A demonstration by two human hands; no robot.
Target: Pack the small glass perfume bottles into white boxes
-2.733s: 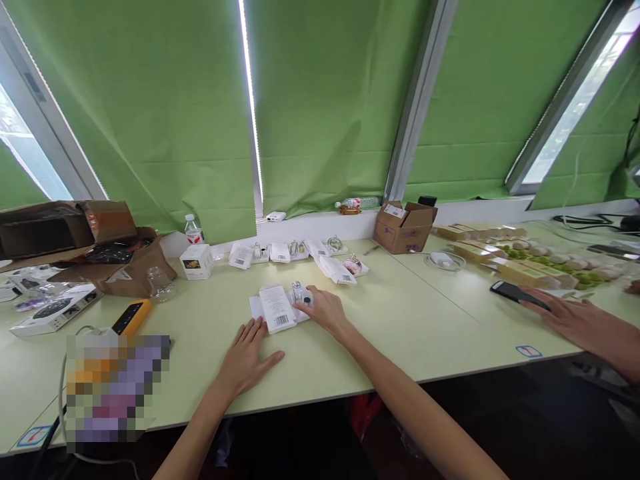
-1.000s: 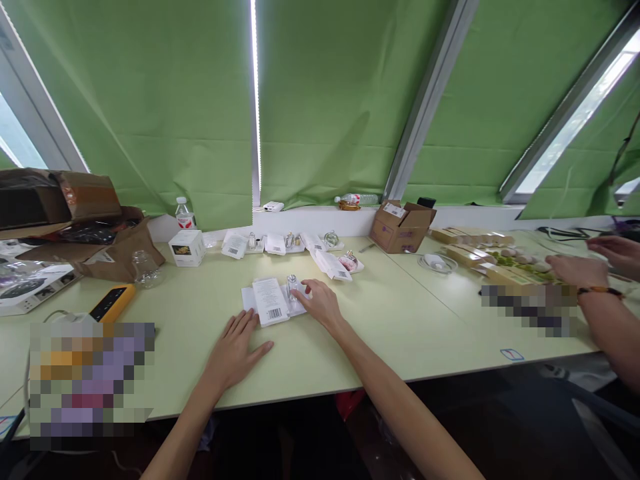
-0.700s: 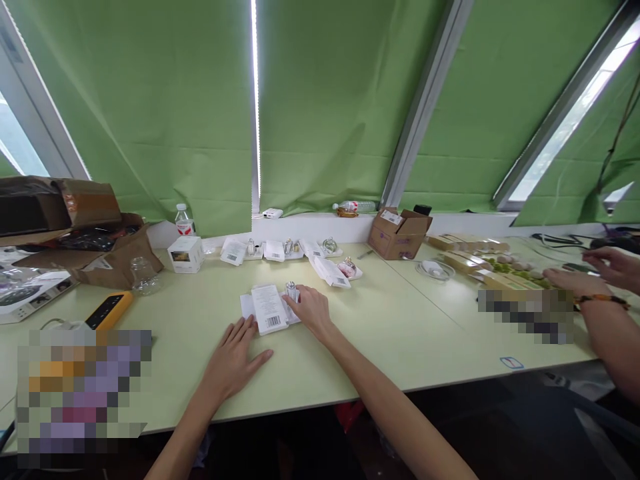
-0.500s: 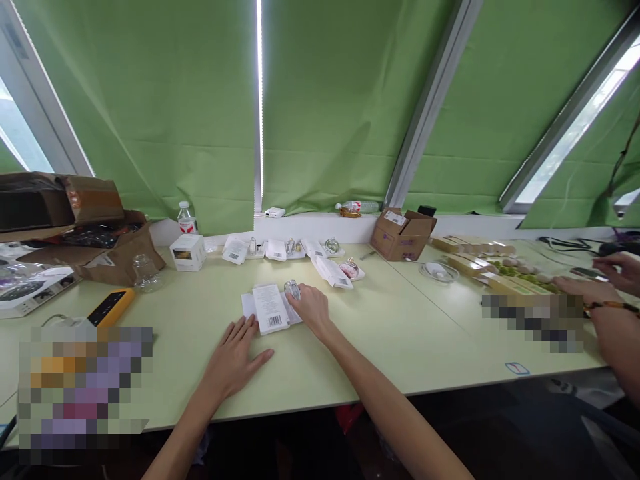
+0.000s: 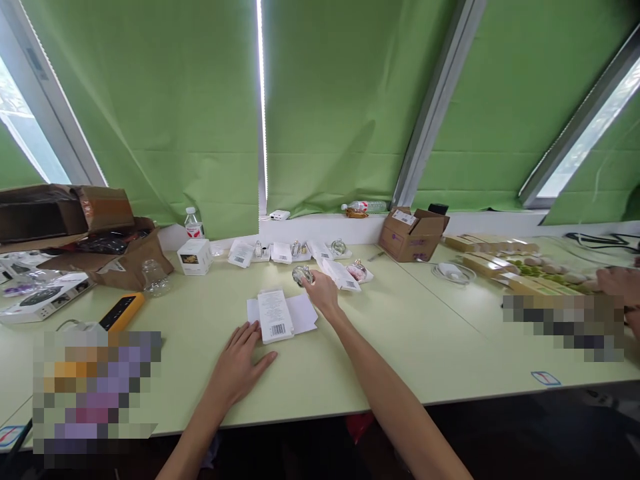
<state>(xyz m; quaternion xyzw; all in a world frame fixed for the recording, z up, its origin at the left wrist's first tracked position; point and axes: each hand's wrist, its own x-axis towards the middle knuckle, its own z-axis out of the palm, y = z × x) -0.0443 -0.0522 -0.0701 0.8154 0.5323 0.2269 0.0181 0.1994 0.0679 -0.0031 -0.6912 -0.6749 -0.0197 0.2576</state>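
My right hand (image 5: 323,293) grips a small rounded clear glass perfume bottle (image 5: 302,275), held above the table beyond an unfolded white carton. That white carton (image 5: 275,317) lies flat, with printed text and a barcode facing up and a plain flap (image 5: 303,313) sticking out to the right. Flat on the table is my left hand (image 5: 240,367), fingers spread, its fingertips at the carton's lower left edge. Farther back, similar bottles stand in a row beside opened white cartons (image 5: 241,253), and a pinkish bottle (image 5: 357,271) sits next to another opened carton (image 5: 341,275).
A small white box (image 5: 195,257) and a water bottle (image 5: 194,223) stand back left, near brown cardboard boxes (image 5: 125,263). An orange power strip (image 5: 121,312) lies at left. An open carton (image 5: 414,235) and a coiled white cable (image 5: 453,273) are right. Another person's hand (image 5: 619,285) is far right.
My right hand has lifted the bottle off the carton and carried it away from me, slightly rightward. My left hand rests as before. The view has shifted slightly.
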